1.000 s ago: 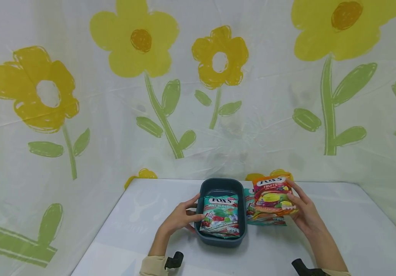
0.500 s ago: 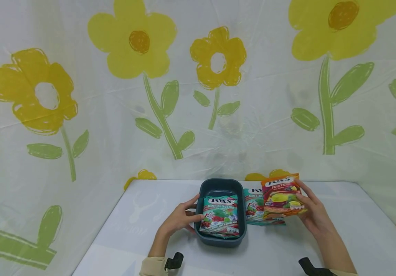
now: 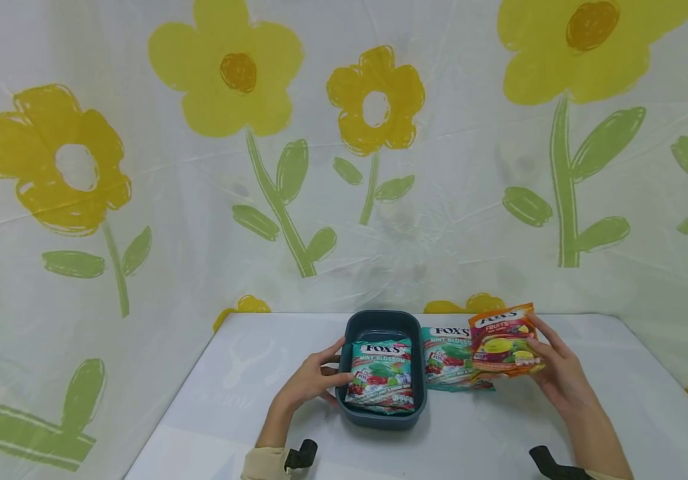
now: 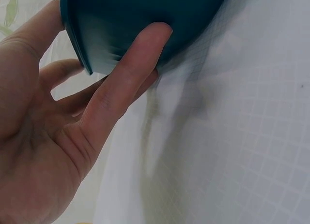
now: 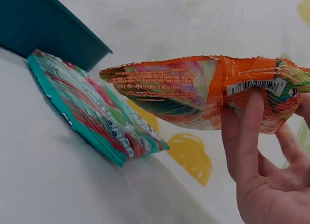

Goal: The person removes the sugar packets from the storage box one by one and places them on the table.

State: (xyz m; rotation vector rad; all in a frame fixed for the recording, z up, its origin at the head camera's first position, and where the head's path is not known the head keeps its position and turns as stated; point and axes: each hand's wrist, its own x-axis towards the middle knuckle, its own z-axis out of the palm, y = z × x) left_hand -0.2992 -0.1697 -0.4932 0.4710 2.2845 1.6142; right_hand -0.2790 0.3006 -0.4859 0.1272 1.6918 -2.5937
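The right hand holds the orange bag lifted above the bench, right of the tray, fingers curled under it. The left hand grips the tray's left wall. One mint bag lies inside the tray.

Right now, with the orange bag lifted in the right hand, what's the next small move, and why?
Probably carry the orange Fruits bag leftward over the teal tub and lower it onto the mint bag already inside. The right hand holds it clear of the table, the left hand steadies the tub's side, and space shows above that bag.
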